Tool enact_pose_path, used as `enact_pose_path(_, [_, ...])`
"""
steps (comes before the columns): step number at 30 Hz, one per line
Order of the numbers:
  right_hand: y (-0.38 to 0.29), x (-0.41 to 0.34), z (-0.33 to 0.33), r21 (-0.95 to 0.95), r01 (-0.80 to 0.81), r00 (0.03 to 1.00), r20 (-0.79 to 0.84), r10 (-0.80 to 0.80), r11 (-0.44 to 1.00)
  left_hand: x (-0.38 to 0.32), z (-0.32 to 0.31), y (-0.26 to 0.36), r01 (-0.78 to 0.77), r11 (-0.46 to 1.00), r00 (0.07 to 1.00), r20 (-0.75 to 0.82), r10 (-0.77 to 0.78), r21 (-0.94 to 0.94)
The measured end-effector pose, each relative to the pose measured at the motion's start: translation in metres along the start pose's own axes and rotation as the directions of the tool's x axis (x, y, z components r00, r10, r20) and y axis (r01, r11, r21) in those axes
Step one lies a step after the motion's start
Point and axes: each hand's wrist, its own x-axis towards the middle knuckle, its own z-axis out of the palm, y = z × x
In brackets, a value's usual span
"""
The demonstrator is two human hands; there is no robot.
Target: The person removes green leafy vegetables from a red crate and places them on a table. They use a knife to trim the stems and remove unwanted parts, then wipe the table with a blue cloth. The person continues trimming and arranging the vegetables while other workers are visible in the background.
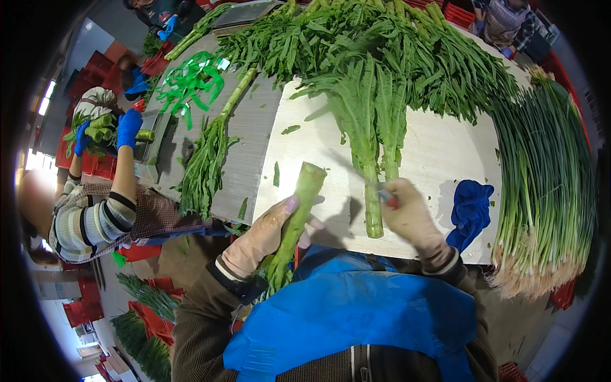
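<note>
My left hand [279,227] is closed around a thick green stem, likely celtuce [305,191], its pale cut end up and its leaves hanging down by the blue apron [353,315]. In my right hand [410,212] is a knife with a red handle [390,199]; its blurred blade points up and left. Right beside that hand, two leafy stems [373,200] lie on the pale board [429,157], leaves towards the far side. Another leafy stem [222,119] rests on the grey surface to the left.
Leafy stems are piled along the far side [334,43]. Spring onions [544,181] lie at the right, near a blue cloth [470,212]. Green ties [191,81] lie at the far left. A co-worker in blue gloves [129,129] holds stems at the left; other people stand beyond.
</note>
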Motion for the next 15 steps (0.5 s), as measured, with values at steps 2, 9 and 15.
enact_pose_path(2, [-0.034,0.009,0.018,-0.274,0.205,0.978,0.095,-0.186,0.94,0.0,0.003,-0.002,0.01,1.0,1.0,-0.015,-0.01,-0.001])
enact_pose_path(9, [-0.062,0.019,0.044,-0.557,0.345,0.934,0.128,-0.333,0.756,-0.006,0.008,-0.009,0.017,0.999,0.999,-0.048,-0.02,-0.052])
enact_pose_path(15, [-0.057,0.012,0.048,-0.577,0.353,0.931,0.137,-0.339,0.737,-0.007,0.006,-0.009,0.021,0.998,0.998,-0.054,-0.024,-0.054])
